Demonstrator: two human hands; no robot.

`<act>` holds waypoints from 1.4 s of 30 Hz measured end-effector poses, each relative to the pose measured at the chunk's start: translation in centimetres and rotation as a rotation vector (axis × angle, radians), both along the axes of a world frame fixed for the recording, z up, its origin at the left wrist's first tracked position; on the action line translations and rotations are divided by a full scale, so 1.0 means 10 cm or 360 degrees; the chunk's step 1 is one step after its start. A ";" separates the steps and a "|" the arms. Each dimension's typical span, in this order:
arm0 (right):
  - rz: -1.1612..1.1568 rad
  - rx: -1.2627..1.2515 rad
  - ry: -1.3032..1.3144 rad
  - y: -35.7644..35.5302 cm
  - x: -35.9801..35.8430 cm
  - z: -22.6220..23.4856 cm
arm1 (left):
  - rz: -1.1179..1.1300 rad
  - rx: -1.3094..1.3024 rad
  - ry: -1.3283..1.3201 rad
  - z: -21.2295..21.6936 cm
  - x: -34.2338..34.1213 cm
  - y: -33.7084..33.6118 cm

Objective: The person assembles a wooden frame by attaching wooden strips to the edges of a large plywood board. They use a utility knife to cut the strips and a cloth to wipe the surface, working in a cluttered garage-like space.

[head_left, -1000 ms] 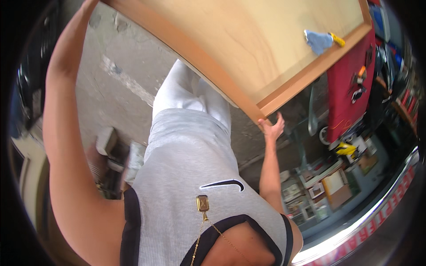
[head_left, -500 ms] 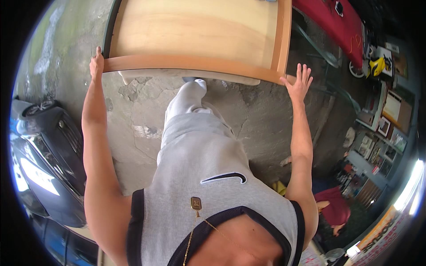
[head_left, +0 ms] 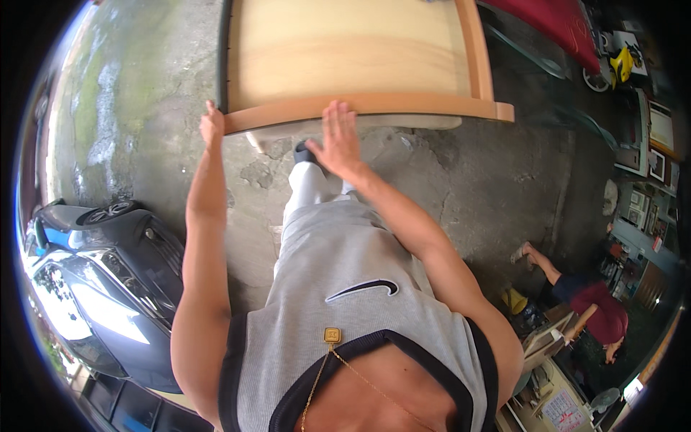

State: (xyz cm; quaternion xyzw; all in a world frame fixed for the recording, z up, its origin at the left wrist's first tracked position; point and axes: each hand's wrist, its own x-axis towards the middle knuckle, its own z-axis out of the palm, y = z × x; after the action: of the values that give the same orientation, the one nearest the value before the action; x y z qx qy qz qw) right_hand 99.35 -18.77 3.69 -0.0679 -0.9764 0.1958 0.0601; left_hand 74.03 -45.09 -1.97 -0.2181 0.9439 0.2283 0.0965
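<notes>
In front of me is a wide wooden frame [head_left: 309,111] with orange-brown rails and a dark left edge. A pale plywood panel [head_left: 345,61] sits inside it. My left hand [head_left: 213,127] is at the near left corner, thumb up, its fingers closed round the edge and partly hidden. My right hand [head_left: 340,140] reaches across to the middle of the near rail. Its fingers are stretched out over the rail's front face, thumb apart, not wrapped round it. A pale padded-looking piece [head_left: 417,122] shows beneath the near rail.
A dark car [head_left: 108,281] stands at the left on the cracked concrete floor [head_left: 482,187]. Behind me on the right, a person [head_left: 604,313] in a dark red top bends down. Shelves with picture frames [head_left: 656,165] line the right side. A red-covered surface [head_left: 554,25] lies at the far right.
My right hand has left the near right corner and swung left to the middle of the near rail. The frame appears shifted right in view, with my left hand still at its corner.
</notes>
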 end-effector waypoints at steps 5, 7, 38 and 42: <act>0.0590 0.0014 -0.0206 -1.16 -0.73 0.15 | -0.0132 0.0279 -0.0007 -0.01 -0.01 0.33; 0.0678 0.0012 -0.0179 -1.34 -0.95 0.14 | -0.0080 0.0459 0.0046 -0.04 0.00 0.39; -0.0666 -0.0401 -0.0437 4.07 0.22 0.72 | -0.0193 -0.0561 0.0150 0.20 1.28 1.01; -0.0260 -0.0357 -0.0270 4.57 -1.17 0.61 | -0.0286 -0.0699 0.0092 0.02 1.56 0.86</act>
State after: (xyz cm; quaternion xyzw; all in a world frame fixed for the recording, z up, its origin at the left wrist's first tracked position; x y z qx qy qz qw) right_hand 87.60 26.90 9.76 -0.1696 -0.9412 0.2917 -0.0149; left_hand 89.61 -36.47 -1.82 -0.1425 0.9889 0.0143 0.0396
